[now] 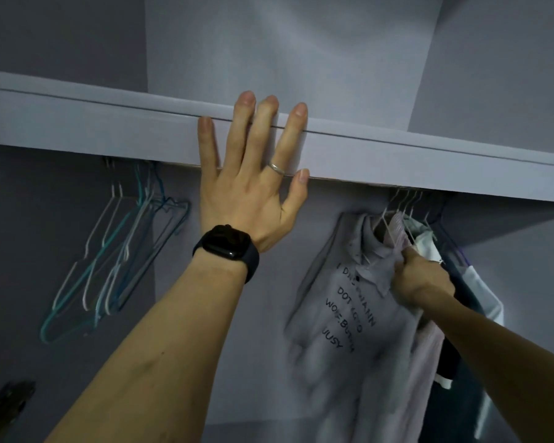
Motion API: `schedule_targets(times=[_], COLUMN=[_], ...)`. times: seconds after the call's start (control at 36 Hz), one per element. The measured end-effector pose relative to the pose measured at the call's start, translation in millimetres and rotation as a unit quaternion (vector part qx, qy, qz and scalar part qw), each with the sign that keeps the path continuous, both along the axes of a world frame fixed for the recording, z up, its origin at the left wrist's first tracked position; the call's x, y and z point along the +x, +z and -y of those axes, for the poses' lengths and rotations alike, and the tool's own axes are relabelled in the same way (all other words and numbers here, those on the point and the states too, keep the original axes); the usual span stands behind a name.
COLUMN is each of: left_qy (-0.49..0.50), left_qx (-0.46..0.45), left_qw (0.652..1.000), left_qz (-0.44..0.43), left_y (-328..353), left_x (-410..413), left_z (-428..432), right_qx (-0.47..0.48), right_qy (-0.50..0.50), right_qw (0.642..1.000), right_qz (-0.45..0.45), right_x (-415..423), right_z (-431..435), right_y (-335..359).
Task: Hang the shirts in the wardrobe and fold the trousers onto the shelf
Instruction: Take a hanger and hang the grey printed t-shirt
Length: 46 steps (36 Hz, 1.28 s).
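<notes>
1. Shelf (429,161): its front edge runs across the wardrobe. The rail beneath is hidden, so I see only hanger hooks.
2. Left hand (253,199): flat against the middle of the shelf's front edge, fingers straight and spread, tips over the top edge, holding nothing. The forearm rises steeply, with a watch (226,241) at the wrist. I judge it a brace for the reach.
3. Right hand (419,279): under the shelf's right end, fingers curled, pinching cloth at the collars of the hung shirts (381,314). I cannot tell which shirt. I judge it is settling one on its hanger.
4. Hung shirts: on wire hangers, the printed grey shirt (339,314) foremost and the pink shirt (426,372) just behind.
5. Empty hangers (119,251): bunched under the shelf's left end, well apart from the shirts.
6. Trousers: none in view.
</notes>
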State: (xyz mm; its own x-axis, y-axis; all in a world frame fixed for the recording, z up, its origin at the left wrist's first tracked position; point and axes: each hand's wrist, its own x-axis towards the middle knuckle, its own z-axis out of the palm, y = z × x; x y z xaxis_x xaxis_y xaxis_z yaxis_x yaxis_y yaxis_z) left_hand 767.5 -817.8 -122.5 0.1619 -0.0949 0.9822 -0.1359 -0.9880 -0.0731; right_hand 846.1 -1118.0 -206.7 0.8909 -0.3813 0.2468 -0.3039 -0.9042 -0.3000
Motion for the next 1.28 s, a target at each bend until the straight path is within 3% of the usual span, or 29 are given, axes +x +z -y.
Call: schedule_targets(times=[0.17,0.25,0.44,0.58,0.75,1.03,1.17,1.28], left_qy=[-0.011,-0.019,-0.041,-0.031,-0.152,-0.253,-0.284,-0.349], left_qx=[0.002,-0.004,-0.088,-0.123,-0.148,-0.081,-0.031,0.021], left_qw=[0.999,0.996,0.975,0.949,0.932,0.794,0.741,0.714], left_qz=[-0.048,-0.086,-0.199,-0.29,-0.295,-0.547,-0.608,-0.606], left_y=[-11.7,-11.7,20.5,39.0,2.2,-147.0,-173.7,-181.0], left_x=[-1.5,-2.2,-33.8,-66.3,-111.6,-188.1,-195.6,-197.3], left_z=[-3.1,-3.7,20.2,30.5,62.5,178.1,230.5,265.7], right_qx=[0.008,0.075,0.152,0.18,0.21,0.21,0.144,0.112], right_qy=[0.049,0.039,0.139,0.159,0.14,0.095,0.053,-0.009], right_qw=[0.997,0.995,0.976,0.957,0.943,0.952,0.971,0.978], right_qz=[-0.051,-0.049,0.067,0.161,0.216,0.204,0.183,0.173], right_x=[-21.0,-39.5,-140.6,-219.1,-295.7,-355.4,-371.3,-395.4], right_z=[-2.5,-6.6,-10.1,2.9,24.3,77.9,108.7,128.6], right_y=[-0.7,11.3,55.7,57.9,34.2,-39.6,-71.5,-79.1])
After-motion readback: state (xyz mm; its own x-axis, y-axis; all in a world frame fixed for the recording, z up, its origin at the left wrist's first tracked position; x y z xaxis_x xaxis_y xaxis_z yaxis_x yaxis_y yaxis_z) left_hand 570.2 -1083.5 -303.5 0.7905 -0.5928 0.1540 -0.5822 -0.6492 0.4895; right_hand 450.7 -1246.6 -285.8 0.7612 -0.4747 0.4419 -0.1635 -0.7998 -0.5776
